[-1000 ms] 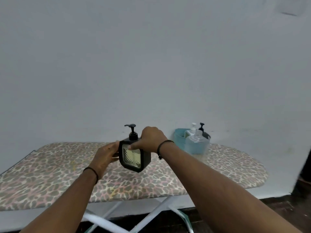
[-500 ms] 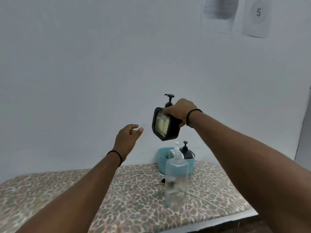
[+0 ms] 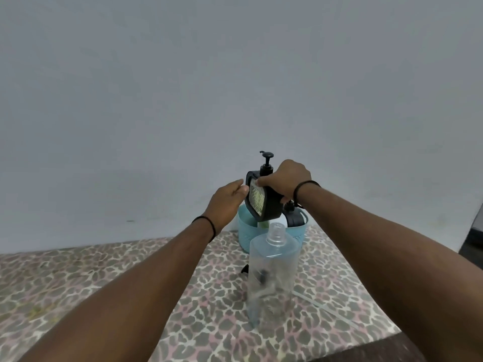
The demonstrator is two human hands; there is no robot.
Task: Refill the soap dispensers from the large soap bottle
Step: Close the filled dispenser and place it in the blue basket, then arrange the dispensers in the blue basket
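Note:
A black square soap dispenser with a pump top is held in the air, tilted, just above the blue basket. My right hand grips its upper edge. My left hand touches its left side with fingers extended. A large clear bottle with no cap stands upright on the leopard-print board, in front of the basket. A second black dispenser stands in the basket's right side, partly hidden by my right wrist.
A small black object lies on the board just left of the clear bottle. The plain wall rises right behind the basket. The board's edge runs along the lower right, with a dark object beyond it.
My right hand has lowered the black dispenser toward the basket. My left hand, free in the air half a second ago, has come up against the dispenser's left side.

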